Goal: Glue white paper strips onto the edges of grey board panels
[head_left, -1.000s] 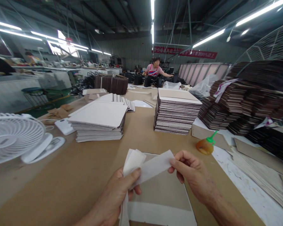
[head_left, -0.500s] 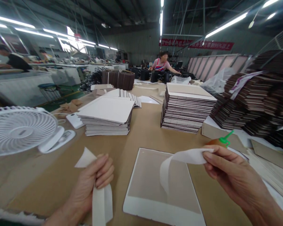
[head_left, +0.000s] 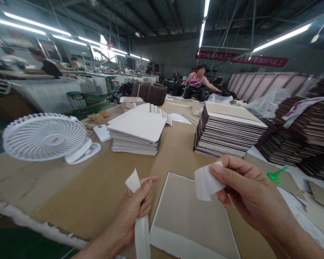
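My left hand is closed around a cream-white strip; one end pokes out above the thumb and the rest hangs below the fist. Between the thumb and fingers of my right hand is a thin white paper-like strip, its loose part curling down. Under it, flat on the table, lies a grey-beige rectangular panel with a paler band along its near edge. My right hand hovers over the panel's right side, and my left is just beside its left edge.
A pile of white panels stands behind to the left, a taller dark-edged pile to the right. At left are a white fan and a phone. A green nozzle shows behind my right hand. Across the table a person reaches sideways.
My view has swung left, so the scene sits further right. The strip in my right hand, stretched out in a long curl before, now hangs short and bunched. My left index finger has extended.
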The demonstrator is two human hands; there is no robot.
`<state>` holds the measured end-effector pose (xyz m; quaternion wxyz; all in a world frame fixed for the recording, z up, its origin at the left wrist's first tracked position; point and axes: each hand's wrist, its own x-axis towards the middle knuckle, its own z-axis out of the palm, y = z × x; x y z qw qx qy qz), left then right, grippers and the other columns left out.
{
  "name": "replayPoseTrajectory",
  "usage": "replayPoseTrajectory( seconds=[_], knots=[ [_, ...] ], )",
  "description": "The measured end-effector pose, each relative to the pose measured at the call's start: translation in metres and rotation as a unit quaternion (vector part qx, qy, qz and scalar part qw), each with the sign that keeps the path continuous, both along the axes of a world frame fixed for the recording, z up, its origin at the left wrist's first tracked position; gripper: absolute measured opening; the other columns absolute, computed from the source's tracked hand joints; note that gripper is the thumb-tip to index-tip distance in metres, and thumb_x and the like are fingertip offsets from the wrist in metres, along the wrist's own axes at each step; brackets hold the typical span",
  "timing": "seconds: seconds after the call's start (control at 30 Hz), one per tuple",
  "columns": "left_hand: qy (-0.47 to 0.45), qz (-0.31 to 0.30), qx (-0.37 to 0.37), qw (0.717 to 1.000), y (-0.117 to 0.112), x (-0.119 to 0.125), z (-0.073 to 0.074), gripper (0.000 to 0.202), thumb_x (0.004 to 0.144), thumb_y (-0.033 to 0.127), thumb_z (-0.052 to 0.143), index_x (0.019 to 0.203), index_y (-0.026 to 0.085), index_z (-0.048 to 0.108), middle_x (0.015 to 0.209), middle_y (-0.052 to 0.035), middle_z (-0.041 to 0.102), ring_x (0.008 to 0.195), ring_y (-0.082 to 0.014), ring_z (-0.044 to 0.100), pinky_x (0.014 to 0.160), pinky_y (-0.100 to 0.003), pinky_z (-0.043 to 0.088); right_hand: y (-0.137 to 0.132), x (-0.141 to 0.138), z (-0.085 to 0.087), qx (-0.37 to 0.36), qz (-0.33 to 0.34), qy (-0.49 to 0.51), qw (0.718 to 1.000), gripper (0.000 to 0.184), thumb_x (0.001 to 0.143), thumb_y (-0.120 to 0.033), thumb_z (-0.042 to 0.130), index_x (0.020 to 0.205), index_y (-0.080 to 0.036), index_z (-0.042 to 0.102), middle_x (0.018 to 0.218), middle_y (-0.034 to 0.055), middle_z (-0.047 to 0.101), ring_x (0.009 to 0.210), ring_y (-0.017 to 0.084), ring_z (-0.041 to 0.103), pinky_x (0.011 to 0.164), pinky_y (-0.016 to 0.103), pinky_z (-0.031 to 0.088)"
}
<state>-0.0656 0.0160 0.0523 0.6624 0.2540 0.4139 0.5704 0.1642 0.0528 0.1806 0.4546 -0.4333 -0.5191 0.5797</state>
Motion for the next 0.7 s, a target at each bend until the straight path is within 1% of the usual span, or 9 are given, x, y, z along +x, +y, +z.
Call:
replayPoseTrajectory(
  seconds=[0.07, 0.1, 0.23, 0.3, 0.43, 0.53, 0.57, 0.63, 0.7],
  knots=[
    [0.021, 0.008, 0.016, 1.000, 0.001, 0.003, 0.009, 0.034, 0.088, 0.045, 0.061, 0.110, 0.019, 0.063, 0.070, 0.0022, 0.047, 0.045, -0.0035, 0.014, 0.041, -0.019, 0.009, 0.002, -0.011, 0.009, -0.015, 0.039, 0.011, 0.999, 0.027, 0.070, -0.042, 0.077, 0.066, -0.018, 0.064, 0.050, -0.0012, 0.055, 0.035, 0.007, 0.045, 0.031, 0.015, 0.035],
    [0.027, -0.003, 0.024, 0.999, 0.001, 0.005, 0.014, 0.036, 0.089, 0.046, 0.059, 0.112, 0.019, 0.063, 0.069, 0.0017, 0.048, 0.045, -0.0040, 0.013, 0.041, -0.020, 0.009, 0.002, -0.016, 0.012, -0.025, 0.061, 0.015, 0.998, 0.027, 0.070, -0.041, 0.077, 0.066, -0.018, 0.064, 0.051, -0.0014, 0.055, 0.035, 0.007, 0.046, 0.031, 0.015, 0.035],
    [-0.010, -0.091, 0.057, 0.994, 0.002, 0.012, 0.031, 0.042, 0.094, 0.049, 0.047, 0.121, 0.019, 0.059, 0.045, 0.0078, 0.023, 0.042, -0.0079, 0.010, 0.042, -0.020, 0.011, 0.006, -0.036, 0.016, -0.054, 0.152, 0.007, 0.987, 0.024, 0.074, -0.037, 0.074, 0.069, -0.017, 0.063, 0.051, -0.0016, 0.056, 0.036, 0.007, 0.048, 0.033, 0.013, 0.037],
    [-0.034, -0.128, 0.089, 0.987, 0.002, 0.015, 0.034, 0.046, 0.096, 0.051, 0.043, 0.125, 0.018, 0.056, 0.043, 0.0082, 0.024, 0.039, -0.0076, 0.010, 0.041, -0.020, 0.011, 0.007, -0.044, 0.013, -0.058, 0.182, -0.004, 0.982, 0.024, 0.076, -0.037, 0.073, 0.070, -0.017, 0.061, 0.050, -0.0017, 0.056, 0.038, 0.006, 0.049, 0.035, 0.013, 0.039],
    [-0.060, -0.193, 0.115, 0.973, 0.006, 0.022, 0.036, 0.051, 0.098, 0.052, 0.034, 0.124, 0.013, 0.055, 0.039, 0.0081, 0.030, 0.032, -0.0073, 0.012, 0.036, -0.021, 0.012, 0.010, -0.052, 0.008, -0.061, 0.207, -0.037, 0.976, 0.027, 0.079, -0.039, 0.070, 0.072, -0.015, 0.060, 0.052, -0.0018, 0.056, 0.040, 0.005, 0.049, 0.037, 0.012, 0.040],
    [-0.066, -0.211, 0.124, 0.967, 0.008, 0.024, 0.037, 0.055, 0.097, 0.055, 0.032, 0.114, 0.011, 0.060, 0.037, 0.0082, 0.030, 0.030, -0.0066, 0.010, 0.034, -0.021, 0.010, 0.011, -0.051, 0.006, -0.044, 0.199, -0.060, 0.977, 0.028, 0.080, -0.040, 0.069, 0.072, -0.015, 0.059, 0.055, -0.0014, 0.058, 0.041, 0.005, 0.048, 0.037, 0.011, 0.039],
    [-0.069, -0.217, 0.131, 0.965, 0.009, 0.023, 0.037, 0.055, 0.094, 0.058, 0.037, 0.108, 0.011, 0.062, 0.037, 0.0084, 0.030, 0.030, -0.0059, 0.010, 0.033, -0.020, 0.010, 0.012, -0.049, 0.006, -0.036, 0.189, -0.068, 0.979, 0.029, 0.080, -0.040, 0.069, 0.072, -0.015, 0.059, 0.055, -0.0015, 0.058, 0.041, 0.005, 0.049, 0.037, 0.011, 0.039],
    [-0.069, -0.222, 0.121, 0.965, 0.008, 0.021, 0.037, 0.050, 0.083, 0.060, 0.059, 0.097, 0.013, 0.064, 0.040, 0.0075, 0.037, 0.031, -0.0042, 0.018, 0.034, -0.018, 0.016, 0.012, -0.043, 0.004, -0.022, 0.161, -0.076, 0.984, 0.028, 0.080, -0.040, 0.069, 0.071, -0.016, 0.058, 0.055, -0.0021, 0.057, 0.042, 0.005, 0.049, 0.037, 0.011, 0.038],
    [-0.051, -0.218, 0.072, 0.972, 0.007, 0.016, 0.036, 0.046, 0.063, 0.050, 0.082, 0.086, 0.014, 0.064, 0.050, 0.0042, 0.050, 0.037, -0.0046, 0.035, 0.039, -0.016, 0.026, 0.014, -0.034, 0.001, -0.008, 0.126, -0.074, 0.989, 0.027, 0.080, -0.040, 0.070, 0.072, -0.016, 0.059, 0.055, -0.0028, 0.056, 0.043, 0.005, 0.049, 0.038, 0.011, 0.038]
  ],
)
